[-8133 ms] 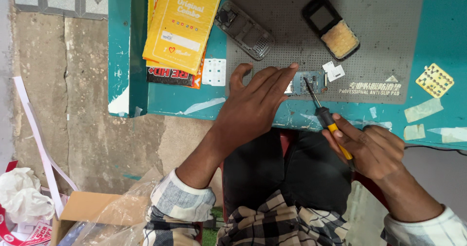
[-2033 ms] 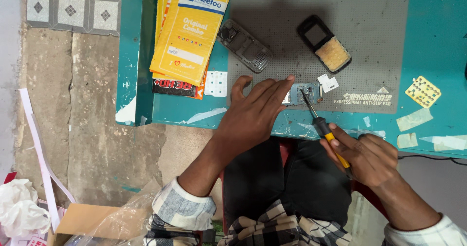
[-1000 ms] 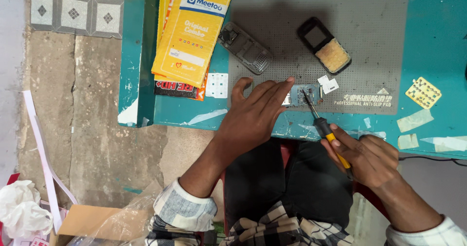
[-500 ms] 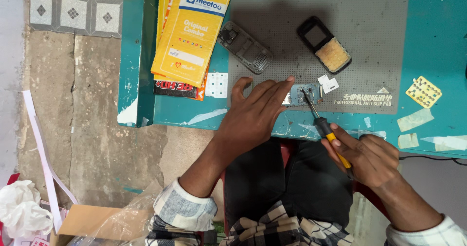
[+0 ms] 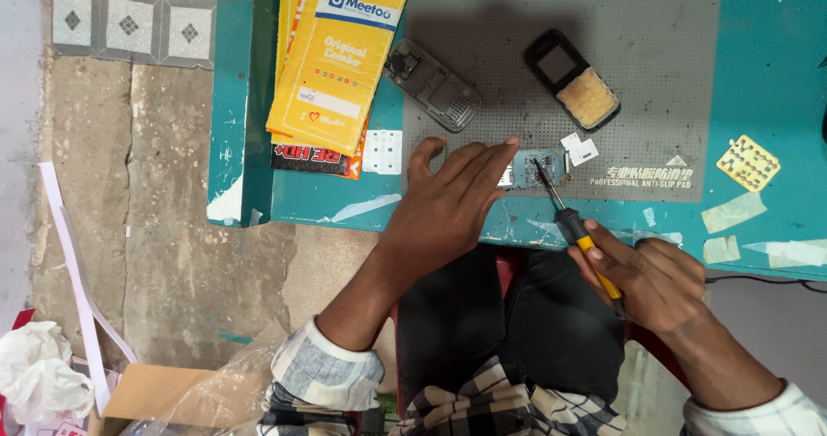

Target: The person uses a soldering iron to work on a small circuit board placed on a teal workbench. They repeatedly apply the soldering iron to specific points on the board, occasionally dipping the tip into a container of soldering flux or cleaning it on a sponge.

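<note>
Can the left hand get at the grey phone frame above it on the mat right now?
Probably yes. The left hand lies flat beside the small circuit board, and the grey phone frame lies just beyond its fingertips with only bare mat between.

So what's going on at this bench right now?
A person seated at a teal table is working on a small circuit board that lies on a grey mat. The left hand presses down beside the board, fingertips at its edge. The right hand holds a screwdriver with its tip on the board. Farther up the mat lie a grey phone frame and a black phone shell. Yellow packets sit to the left.
</note>
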Tool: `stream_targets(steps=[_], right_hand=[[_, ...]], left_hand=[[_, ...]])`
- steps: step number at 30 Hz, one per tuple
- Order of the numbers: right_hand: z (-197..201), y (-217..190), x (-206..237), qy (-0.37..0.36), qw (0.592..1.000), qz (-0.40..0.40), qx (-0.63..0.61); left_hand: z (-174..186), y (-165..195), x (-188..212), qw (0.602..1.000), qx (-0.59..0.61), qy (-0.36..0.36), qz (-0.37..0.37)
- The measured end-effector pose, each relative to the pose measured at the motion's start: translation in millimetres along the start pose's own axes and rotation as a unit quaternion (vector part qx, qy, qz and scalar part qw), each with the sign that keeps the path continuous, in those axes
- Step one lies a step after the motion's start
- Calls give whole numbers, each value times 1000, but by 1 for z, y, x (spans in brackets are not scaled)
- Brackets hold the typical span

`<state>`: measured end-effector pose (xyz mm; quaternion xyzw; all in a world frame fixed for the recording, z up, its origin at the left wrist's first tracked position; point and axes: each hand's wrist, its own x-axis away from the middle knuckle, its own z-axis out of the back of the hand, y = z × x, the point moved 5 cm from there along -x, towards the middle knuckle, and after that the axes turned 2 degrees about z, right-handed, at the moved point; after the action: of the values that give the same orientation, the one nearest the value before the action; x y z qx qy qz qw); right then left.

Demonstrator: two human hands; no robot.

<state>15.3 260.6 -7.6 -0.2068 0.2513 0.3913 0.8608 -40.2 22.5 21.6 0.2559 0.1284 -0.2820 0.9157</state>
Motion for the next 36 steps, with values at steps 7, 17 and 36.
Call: stream_targets(steps=[7,17,36], right_hand=[[1,0,-1,8,1000,3,-4],[0,0,0,-1,1000,4,1],[0,0,0,3,1000,0,-2]], left_hand=[[0,-1,0,1000,-5,4,-4],[1,0,1,1000,5,8,0],[0,0,0,1000,4,2,5]])
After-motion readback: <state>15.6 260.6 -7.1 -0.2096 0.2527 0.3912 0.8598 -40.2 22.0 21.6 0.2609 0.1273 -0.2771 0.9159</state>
